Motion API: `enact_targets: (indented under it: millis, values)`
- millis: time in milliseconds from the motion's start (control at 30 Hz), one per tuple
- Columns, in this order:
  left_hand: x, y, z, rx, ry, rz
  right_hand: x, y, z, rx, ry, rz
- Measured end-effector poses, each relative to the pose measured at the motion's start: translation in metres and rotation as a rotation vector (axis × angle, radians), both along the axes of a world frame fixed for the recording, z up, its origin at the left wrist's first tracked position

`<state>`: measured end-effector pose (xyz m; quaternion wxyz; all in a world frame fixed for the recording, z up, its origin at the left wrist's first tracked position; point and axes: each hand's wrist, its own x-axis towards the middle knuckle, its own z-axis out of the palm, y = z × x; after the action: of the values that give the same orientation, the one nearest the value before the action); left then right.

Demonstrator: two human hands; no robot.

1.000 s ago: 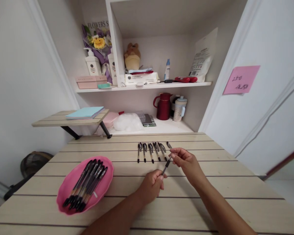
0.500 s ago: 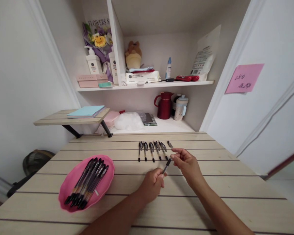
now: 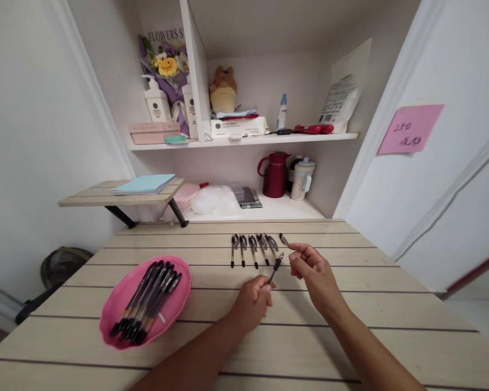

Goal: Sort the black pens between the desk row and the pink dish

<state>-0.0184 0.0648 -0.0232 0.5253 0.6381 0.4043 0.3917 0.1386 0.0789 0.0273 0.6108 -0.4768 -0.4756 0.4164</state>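
Observation:
A black gel pen [image 3: 276, 266] is held in my left hand [image 3: 253, 304], its grip and silver tip pointing up and to the right, without a cap. My right hand [image 3: 313, 274] hovers just right of the tip, fingers bent and slightly apart; I see nothing between them. Right by its index finger lies a black pen cap [image 3: 283, 239] on the table. Beyond my left hand several pens [image 3: 253, 252] lie in a row, with caps beside them.
A pink scalloped bowl [image 3: 106, 312] at the left holds several capped pens [image 3: 146, 301] and a small white piece. A small raised shelf [image 3: 85, 196] with blue paper [image 3: 144, 183] stands at back left. Behind are a red jug [image 3: 274, 175] and a cup [image 3: 302, 180].
My right fingers have come off the pen's tip, leaving a gap, and the silver tip now shows. My left hand keeps hold of the pen. The view has shifted slightly.

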Motion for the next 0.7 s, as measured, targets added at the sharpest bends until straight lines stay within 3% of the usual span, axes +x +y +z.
enact_targets:
  millis: [233,467,700]
  values:
    - [0.000,-0.002,0.002,0.041,0.044,-0.035,0.000,0.003,-0.005,-0.108,-0.037,0.055]
    - [-0.002,-0.001,0.002,0.041,0.033,-0.061,-0.001,0.003,-0.010,-0.151,0.135,0.172]
    - [0.000,-0.003,-0.001,0.082,0.053,-0.004,-0.005,0.002,-0.009,-0.134,0.107,0.150]
